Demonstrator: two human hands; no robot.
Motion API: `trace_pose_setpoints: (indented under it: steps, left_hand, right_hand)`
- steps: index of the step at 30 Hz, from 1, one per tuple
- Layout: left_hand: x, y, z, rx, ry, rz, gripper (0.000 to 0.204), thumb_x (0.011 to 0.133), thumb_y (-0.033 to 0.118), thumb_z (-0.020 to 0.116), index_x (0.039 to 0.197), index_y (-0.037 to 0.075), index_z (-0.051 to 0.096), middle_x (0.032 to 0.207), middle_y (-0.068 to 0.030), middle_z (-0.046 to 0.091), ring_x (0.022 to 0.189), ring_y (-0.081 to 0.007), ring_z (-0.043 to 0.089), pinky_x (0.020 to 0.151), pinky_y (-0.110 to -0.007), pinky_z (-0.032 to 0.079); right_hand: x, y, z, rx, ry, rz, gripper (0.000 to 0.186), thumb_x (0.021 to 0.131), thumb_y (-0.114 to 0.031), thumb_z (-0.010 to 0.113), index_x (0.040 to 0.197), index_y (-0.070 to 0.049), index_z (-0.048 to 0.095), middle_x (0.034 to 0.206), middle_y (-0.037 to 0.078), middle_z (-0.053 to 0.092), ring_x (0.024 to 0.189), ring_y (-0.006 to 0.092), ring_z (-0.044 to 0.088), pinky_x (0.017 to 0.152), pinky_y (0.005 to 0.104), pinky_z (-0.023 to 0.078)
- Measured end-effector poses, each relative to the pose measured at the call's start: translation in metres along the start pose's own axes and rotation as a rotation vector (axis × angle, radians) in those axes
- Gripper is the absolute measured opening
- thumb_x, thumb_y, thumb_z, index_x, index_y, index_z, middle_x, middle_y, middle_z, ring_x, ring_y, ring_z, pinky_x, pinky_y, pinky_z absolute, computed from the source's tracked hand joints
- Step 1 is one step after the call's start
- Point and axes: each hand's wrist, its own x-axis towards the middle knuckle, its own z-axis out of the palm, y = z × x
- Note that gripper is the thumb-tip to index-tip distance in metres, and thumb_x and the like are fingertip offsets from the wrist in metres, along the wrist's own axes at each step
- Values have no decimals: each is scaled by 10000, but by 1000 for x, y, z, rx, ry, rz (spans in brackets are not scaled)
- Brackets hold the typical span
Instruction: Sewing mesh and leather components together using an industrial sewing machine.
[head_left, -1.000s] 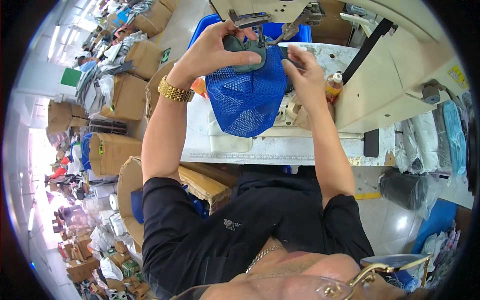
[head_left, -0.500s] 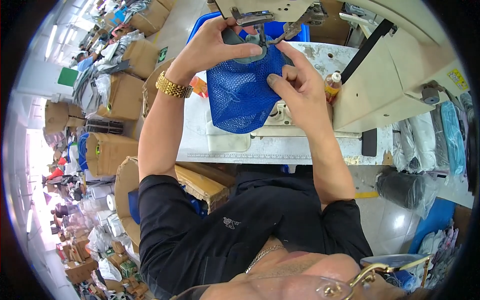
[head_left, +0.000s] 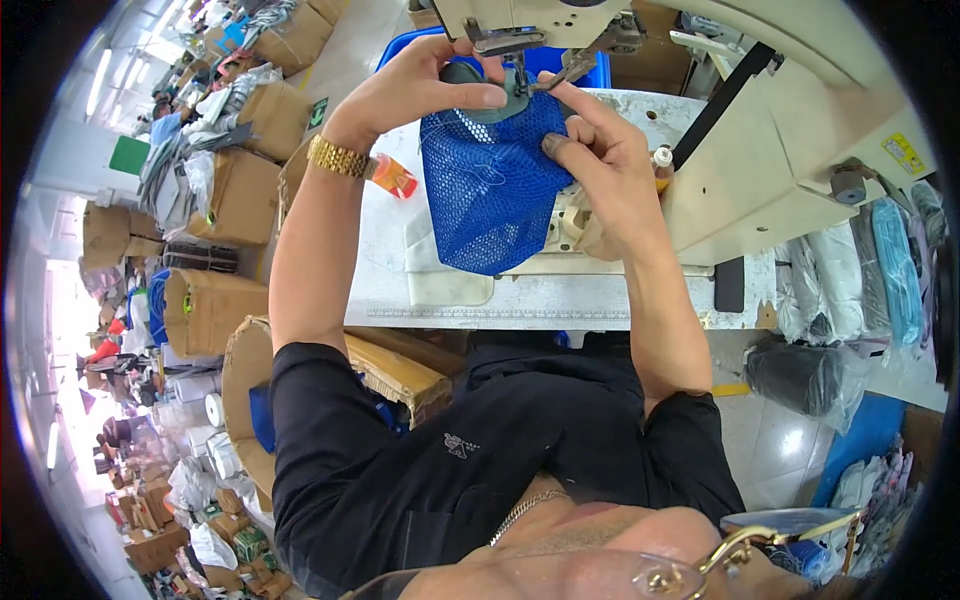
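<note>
**Mesh cloth point(head_left: 490, 205) at needle foot point(head_left: 520, 86), one hand on each side**

Blue cloth sits between the hands. Top end is up at the foot, bulk spreads toward the person over the front of the white table point(head_left: 375, 255). Long axis runs roughly away from the body, foot to belly side, sides uneven and folded.

Left hand point(head_left: 415, 92): closed in a pinch, thumb flat on the green patch point(head_left: 488, 116) at the cloth's top end, other fingers around its far edge, partly hidden. Cloth lies to the right of and below this grip.

Right hand point(head_left: 605, 150): half open. Thumb tip touches the cloth's right edge, forefinger stretched up just beside the foot, the rest curled. Can't tell if it pinches cloth or only presses it.

Key relation: foot is between left thumb tip and right forefinger tip, both close; left thumb looks a touch nearer.

Around it: sewing machine point(head_left: 780, 170) to the right, small bottle point(head_left: 663, 162) by the right wrist, orange tub point(head_left: 395, 178) by the left.
</note>
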Motion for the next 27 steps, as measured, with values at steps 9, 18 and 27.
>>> trace_pose_setpoints:
  steps: [9, 18, 27]
  left_hand:
    - [1, -10, 4, 8, -10, -59, 297, 776, 251, 821, 930, 65, 649, 919, 11, 636, 941, -96, 600, 906, -261, 467]
    - [-8, 0, 15, -56, 75, 50, 225, 810, 207, 791, 864, 72, 617, 986, -14, 641, 1083, -164, 590, 986, -297, 434]
    - [-5, -11, 20, -68, 192, 47, 196, 834, 215, 770, 853, 69, 639, 926, 4, 631, 943, -101, 581, 867, -265, 478]
  right_hand:
    - [10, 10, -17, -29, -38, -1, 397, 853, -44, 655, 1248, -34, 607, 681, -70, 473, 616, 19, 414, 564, 195, 335]
    - [-11, -34, 9, -41, -10, 15, 461, 860, -187, 702, 1241, 31, 562, 955, 35, 620, 824, 83, 560, 704, 226, 476]
    - [2, -6, 3, 14, 19, -9, 443, 826, -42, 680, 1244, 42, 559, 1162, 72, 636, 1029, 113, 571, 907, 260, 457]
